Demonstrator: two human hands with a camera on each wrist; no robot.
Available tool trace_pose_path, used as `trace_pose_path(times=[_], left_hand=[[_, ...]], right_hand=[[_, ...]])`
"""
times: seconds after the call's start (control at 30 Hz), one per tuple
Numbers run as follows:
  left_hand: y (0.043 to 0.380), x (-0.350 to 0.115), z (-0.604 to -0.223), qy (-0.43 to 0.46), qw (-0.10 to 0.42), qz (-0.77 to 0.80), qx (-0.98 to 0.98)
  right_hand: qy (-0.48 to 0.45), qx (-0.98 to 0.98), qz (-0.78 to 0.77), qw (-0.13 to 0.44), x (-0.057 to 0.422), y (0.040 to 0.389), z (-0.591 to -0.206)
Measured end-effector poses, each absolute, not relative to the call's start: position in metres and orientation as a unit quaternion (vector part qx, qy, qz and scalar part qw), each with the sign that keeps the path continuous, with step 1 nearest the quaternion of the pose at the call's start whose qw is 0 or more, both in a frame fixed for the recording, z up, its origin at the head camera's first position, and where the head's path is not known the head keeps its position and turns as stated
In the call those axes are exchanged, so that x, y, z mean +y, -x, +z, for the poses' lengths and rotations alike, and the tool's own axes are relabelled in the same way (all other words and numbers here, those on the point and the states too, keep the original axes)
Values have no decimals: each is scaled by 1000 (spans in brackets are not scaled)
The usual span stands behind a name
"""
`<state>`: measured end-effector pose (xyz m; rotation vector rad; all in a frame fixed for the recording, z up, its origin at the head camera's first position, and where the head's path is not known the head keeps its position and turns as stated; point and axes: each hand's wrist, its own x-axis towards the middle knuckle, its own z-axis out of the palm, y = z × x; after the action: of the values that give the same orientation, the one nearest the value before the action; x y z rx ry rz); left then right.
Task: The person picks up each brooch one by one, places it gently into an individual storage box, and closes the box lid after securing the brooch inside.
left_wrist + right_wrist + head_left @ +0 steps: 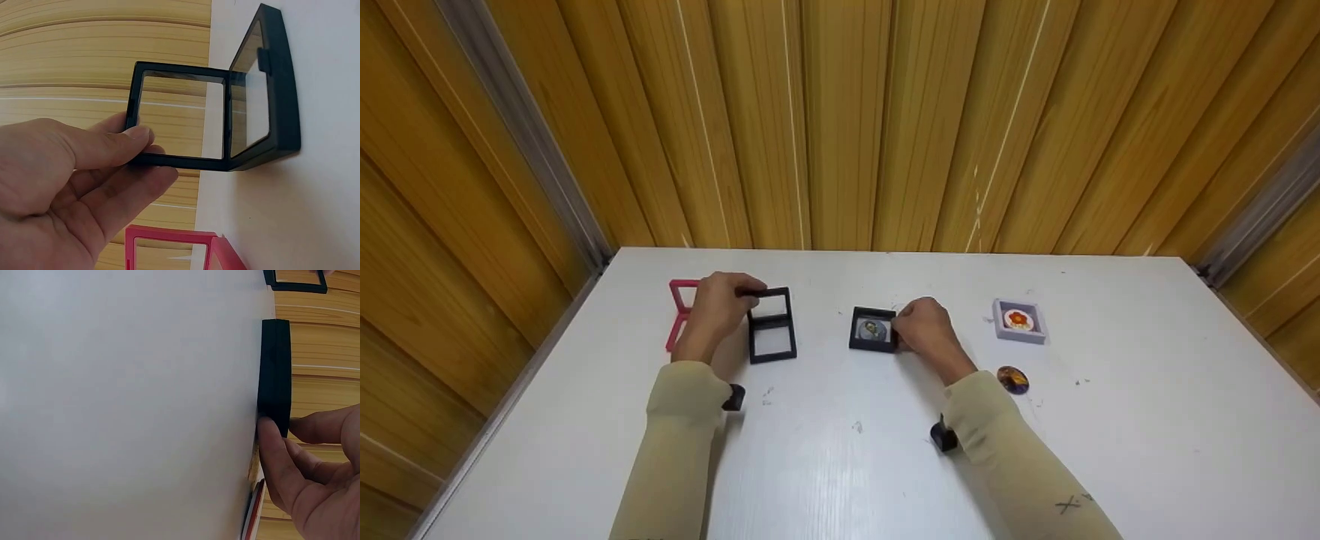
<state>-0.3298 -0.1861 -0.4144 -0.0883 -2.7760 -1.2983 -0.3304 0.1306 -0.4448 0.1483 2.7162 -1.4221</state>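
My left hand (721, 307) pinches the raised lid of an open black display frame (228, 163) by its corner, thumb on one side and fingers on the other. Clear film fills both hinged halves, and the lower half rests on the table. To the right, my right hand (928, 330) grips the right edge of a closed black display frame (873, 347) lying on the table. A round grey coin-like piece (871, 331) with a coloured design shows inside it. From the side, the right wrist view shows thumb and fingers at this frame's end (274, 371).
An open pink frame (673, 334) stands left of my left hand, partly hidden by it. Farther right lies a pale lilac frame (1020, 337) holding a white disc with a red flower (1019, 319). A dark round patterned disc (1013, 380) lies near my right sleeve on the white table (840, 465).
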Motion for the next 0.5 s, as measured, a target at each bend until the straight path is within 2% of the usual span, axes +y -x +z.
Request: trace_pose_path(times=[0.5], left_hand=[[328,-184,-409,28,15,-420,-907]], right_hand=[[-62,844,-529,59,143,327,-441]])
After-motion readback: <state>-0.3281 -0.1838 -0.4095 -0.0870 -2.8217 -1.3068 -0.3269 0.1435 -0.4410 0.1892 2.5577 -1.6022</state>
